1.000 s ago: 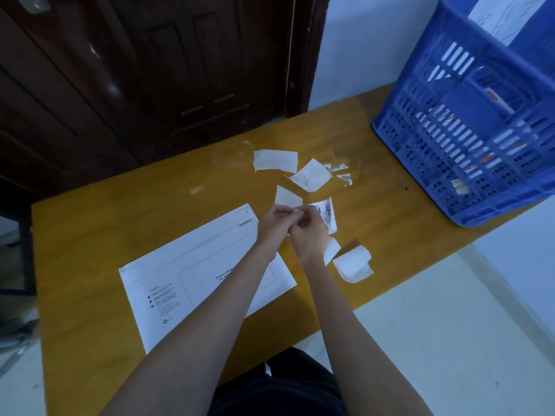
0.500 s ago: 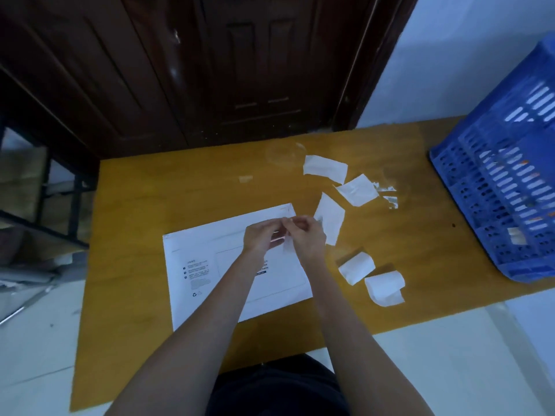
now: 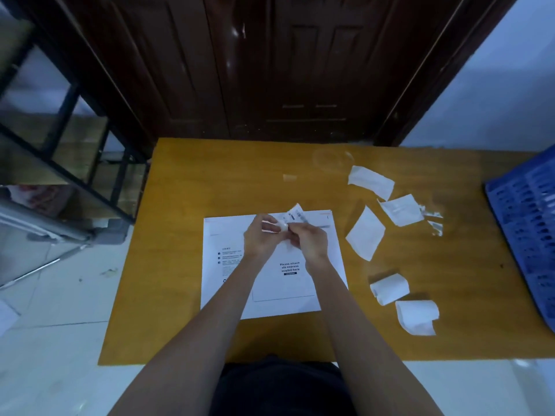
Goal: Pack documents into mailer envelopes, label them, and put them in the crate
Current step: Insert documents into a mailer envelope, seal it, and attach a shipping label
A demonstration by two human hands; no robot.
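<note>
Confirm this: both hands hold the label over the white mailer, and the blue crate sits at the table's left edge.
One thing is wrong: the crate sits at the table's right edge, not the left. The head view shows it. The rest stands: the left hand and right hand both hold the label over the white mailer.

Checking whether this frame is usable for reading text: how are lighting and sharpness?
Head view: dim, bluish light; the mailer envelope shows legible large print, while the label held by both hands is slightly smeared; left edge motion-blurred; wide-angle bending at borders.
</note>
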